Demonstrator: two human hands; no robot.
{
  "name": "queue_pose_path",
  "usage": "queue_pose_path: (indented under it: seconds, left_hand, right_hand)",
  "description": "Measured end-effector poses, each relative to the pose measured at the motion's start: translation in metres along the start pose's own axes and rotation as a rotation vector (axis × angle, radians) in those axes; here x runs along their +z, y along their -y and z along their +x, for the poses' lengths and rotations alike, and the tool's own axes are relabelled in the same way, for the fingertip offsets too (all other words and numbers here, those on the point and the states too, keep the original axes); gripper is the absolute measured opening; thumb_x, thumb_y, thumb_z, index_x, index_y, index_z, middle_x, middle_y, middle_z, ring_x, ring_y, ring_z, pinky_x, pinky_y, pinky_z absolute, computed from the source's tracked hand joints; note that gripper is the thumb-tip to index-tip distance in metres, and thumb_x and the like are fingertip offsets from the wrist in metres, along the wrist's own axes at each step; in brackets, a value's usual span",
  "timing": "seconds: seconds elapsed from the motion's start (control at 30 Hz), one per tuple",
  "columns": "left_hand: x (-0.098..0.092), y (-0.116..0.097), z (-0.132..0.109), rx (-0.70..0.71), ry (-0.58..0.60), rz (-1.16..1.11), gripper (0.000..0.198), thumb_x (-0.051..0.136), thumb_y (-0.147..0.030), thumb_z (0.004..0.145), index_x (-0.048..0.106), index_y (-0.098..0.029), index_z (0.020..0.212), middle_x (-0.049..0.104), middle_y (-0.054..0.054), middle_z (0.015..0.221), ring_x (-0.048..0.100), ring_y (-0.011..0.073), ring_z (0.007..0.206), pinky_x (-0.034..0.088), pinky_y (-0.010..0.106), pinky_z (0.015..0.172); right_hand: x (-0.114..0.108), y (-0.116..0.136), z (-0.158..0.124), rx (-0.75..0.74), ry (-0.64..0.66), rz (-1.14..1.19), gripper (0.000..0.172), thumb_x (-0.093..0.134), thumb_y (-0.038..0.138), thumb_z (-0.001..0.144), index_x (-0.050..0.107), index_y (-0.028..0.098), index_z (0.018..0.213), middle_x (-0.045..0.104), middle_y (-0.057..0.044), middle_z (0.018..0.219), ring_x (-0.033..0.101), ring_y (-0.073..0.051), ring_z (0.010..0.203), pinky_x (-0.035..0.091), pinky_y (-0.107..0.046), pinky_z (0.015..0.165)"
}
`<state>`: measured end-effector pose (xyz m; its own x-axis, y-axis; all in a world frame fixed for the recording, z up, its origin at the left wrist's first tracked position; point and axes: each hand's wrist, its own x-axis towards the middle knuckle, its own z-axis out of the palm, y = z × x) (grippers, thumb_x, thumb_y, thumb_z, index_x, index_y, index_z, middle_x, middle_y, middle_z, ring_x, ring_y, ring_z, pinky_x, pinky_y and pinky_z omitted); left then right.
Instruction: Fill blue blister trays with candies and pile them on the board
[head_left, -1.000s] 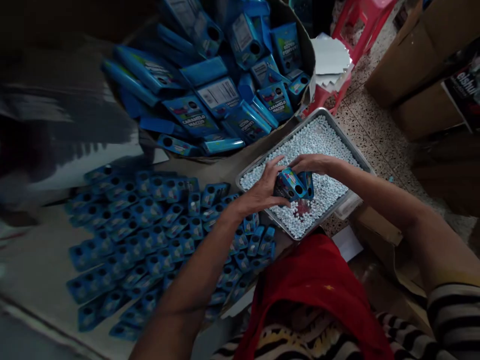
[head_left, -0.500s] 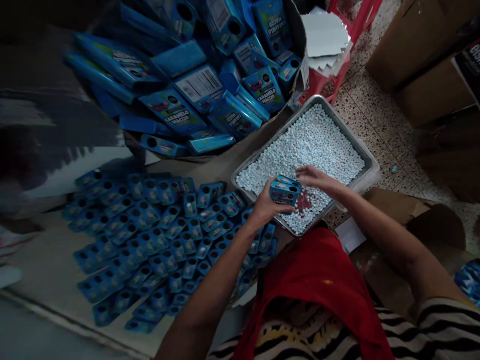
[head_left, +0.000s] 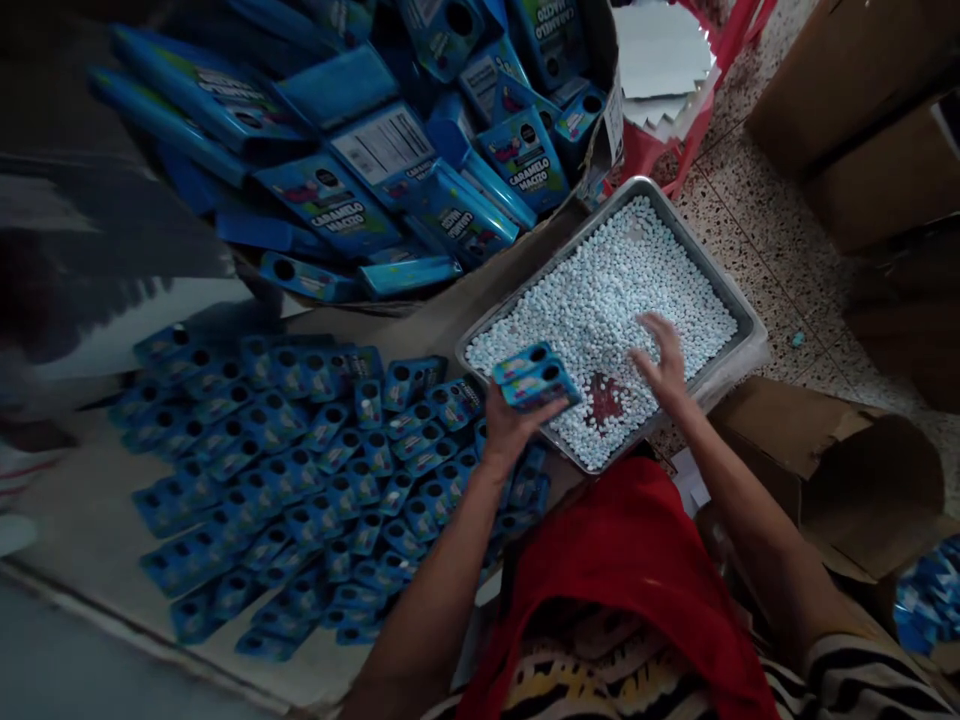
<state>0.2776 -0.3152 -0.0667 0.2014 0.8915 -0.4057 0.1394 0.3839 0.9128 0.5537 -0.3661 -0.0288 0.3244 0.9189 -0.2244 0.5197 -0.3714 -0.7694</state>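
Note:
My left hand (head_left: 510,420) grips two small blue boxes (head_left: 534,376) side by side, over the near left edge of a metal tray (head_left: 742,330). Dark round holes show on the boxes' upper faces. My right hand (head_left: 661,362) is over the tray with its fingers apart and nothing in them. Small pale blue and white candies (head_left: 592,290) fill most of the tray, and a reddish patch of its bottom shows between my hands. Many more small blue boxes (head_left: 300,480) stand close together on the table to the left.
A large carton (head_left: 480,265) heaped with bigger blue packs (head_left: 345,205) stands behind the small boxes. Brown cardboard boxes (head_left: 840,440) are at the right. A red stand (head_left: 679,150) is beyond the tray.
My left hand has moved left with the two boxes, away from my right hand. My right hand has shifted right, and its fingers have spread and lifted.

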Motion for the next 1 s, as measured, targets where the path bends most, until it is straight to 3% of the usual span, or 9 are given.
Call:
queue_pose_path:
  seconds: [0.07, 0.1, 0.2, 0.27, 0.53, 0.7, 0.77, 0.87, 1.0]
  left_hand:
    - [0.003, 0.003, 0.04, 0.061, -0.11, -0.062, 0.072, 0.105, -0.043, 0.055, 0.068, -0.017, 0.11, 0.08, 0.004, 0.107, 0.077, 0.0284, 0.105, 0.061, 0.052, 0.105]
    - [0.006, 0.005, 0.061, 0.09, -0.126, -0.071, 0.073, 0.106, -0.042, 0.054, 0.067, -0.016, 0.11, 0.079, 0.003, 0.105, 0.077, 0.0271, 0.107, 0.059, 0.052, 0.108]
    - [0.02, 0.019, 0.111, 0.119, -0.048, -0.09, 0.079, 0.106, -0.044, 0.051, 0.064, -0.013, 0.111, 0.077, -0.001, 0.098, 0.075, 0.0251, 0.106, 0.056, 0.054, 0.109]
    - [0.035, 0.031, 0.124, 0.11, -0.016, -0.105, 0.081, 0.107, -0.046, 0.049, 0.064, -0.013, 0.11, 0.077, -0.001, 0.099, 0.075, 0.0256, 0.107, 0.056, 0.056, 0.11]
    - [0.115, 0.058, 0.076, -0.009, 0.049, -0.267, 0.091, 0.108, -0.042, 0.046, 0.067, -0.016, 0.123, 0.078, 0.012, 0.127, 0.077, 0.0326, 0.117, 0.058, 0.058, 0.11]
    - [0.157, 0.054, 0.064, -0.073, 0.068, -0.455, 0.083, 0.103, -0.05, 0.054, 0.071, -0.021, 0.125, 0.08, 0.008, 0.123, 0.078, 0.0314, 0.117, 0.059, 0.053, 0.112]
    - [0.156, 0.049, 0.065, -0.083, 0.108, -0.48, 0.077, 0.1, -0.054, 0.059, 0.073, -0.022, 0.123, 0.081, 0.007, 0.121, 0.077, 0.0322, 0.117, 0.061, 0.051, 0.109]
    - [0.131, 0.037, 0.069, -0.046, 0.208, -0.363, 0.074, 0.101, -0.055, 0.058, 0.074, -0.022, 0.118, 0.081, 0.008, 0.117, 0.077, 0.0346, 0.117, 0.063, 0.054, 0.106]
    - [0.086, 0.022, 0.069, 0.15, 0.189, -0.05, 0.102, 0.11, -0.049, 0.04, 0.065, -0.024, 0.128, 0.076, 0.01, 0.129, 0.072, 0.037, 0.129, 0.056, 0.06, 0.116]
  right_hand:
    - [-0.013, -0.034, 0.017, 0.175, -0.302, -0.196, 0.052, 0.044, 0.054, 0.109, 0.065, 0.026, 0.149, 0.052, -0.016, 0.163, 0.038, -0.032, 0.16, 0.029, -0.06, 0.133]
    - [-0.016, -0.051, 0.024, 0.249, -0.371, -0.291, 0.054, 0.04, 0.05, 0.111, 0.062, 0.023, 0.152, 0.047, -0.017, 0.169, 0.033, -0.032, 0.164, 0.027, -0.061, 0.134]
    - [-0.009, -0.082, 0.037, 0.357, -0.392, -0.466, 0.06, 0.039, 0.047, 0.111, 0.051, 0.018, 0.162, 0.03, -0.018, 0.18, 0.016, -0.034, 0.171, 0.02, -0.065, 0.136]
    - [0.005, -0.085, 0.041, 0.362, -0.407, -0.464, 0.067, 0.041, 0.051, 0.11, 0.043, 0.017, 0.167, 0.024, -0.019, 0.183, 0.01, -0.035, 0.173, 0.018, -0.066, 0.136]
    - [0.059, -0.054, 0.037, 0.254, -0.383, -0.14, 0.061, 0.039, 0.05, 0.104, 0.06, 0.024, 0.156, 0.049, -0.015, 0.168, 0.037, -0.025, 0.164, 0.03, -0.051, 0.136]
    - [0.076, -0.046, 0.042, 0.313, -0.498, 0.383, 0.067, 0.024, 0.049, 0.103, 0.057, 0.019, 0.154, 0.06, -0.014, 0.158, 0.054, -0.02, 0.152, 0.045, -0.043, 0.127]
    - [0.078, -0.043, 0.049, 0.427, -0.528, 0.589, 0.068, 0.024, 0.054, 0.101, 0.057, 0.02, 0.151, 0.066, -0.015, 0.149, 0.06, -0.021, 0.146, 0.055, -0.043, 0.117]
    - [0.075, -0.037, 0.062, 0.562, -0.422, 0.888, 0.067, 0.032, 0.065, 0.098, 0.063, 0.021, 0.137, 0.076, -0.014, 0.124, 0.07, -0.025, 0.127, 0.064, -0.041, 0.094]
    - [0.064, -0.024, 0.071, 0.637, -0.199, 1.106, 0.063, 0.049, 0.076, 0.088, 0.066, 0.023, 0.117, 0.076, -0.01, 0.11, 0.071, -0.025, 0.112, 0.064, -0.039, 0.085]
